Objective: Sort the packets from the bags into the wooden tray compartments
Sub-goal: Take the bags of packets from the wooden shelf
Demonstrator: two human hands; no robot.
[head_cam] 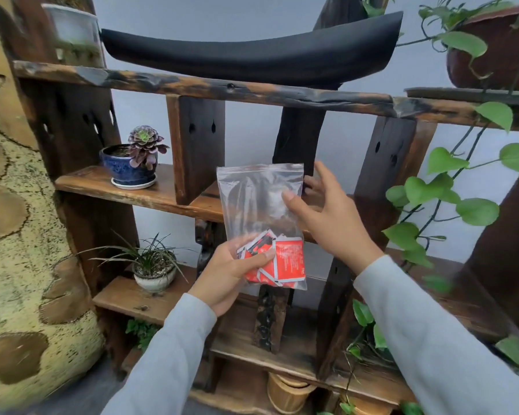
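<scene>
I hold a clear zip-top plastic bag (258, 199) upright in front of a dark wooden shelf unit. Several red-and-white packets (285, 259) lie bunched at the bag's bottom. My left hand (231, 274) grips the bag's lower left corner, thumb pressed across the packets. At the bag's upper right edge is my right hand (327, 211), fingers spread and relaxed, thumb touching the plastic and the other fingers behind it. The bag's zip seal looks closed. No wooden tray is in view.
The wooden shelf unit (192, 85) fills the view. A blue pot with a succulent (132, 166) stands on the left shelf, a small grassy plant pot (153, 274) below it. A black curved dish (252, 55) sits on top. Vine leaves (432, 190) hang at right.
</scene>
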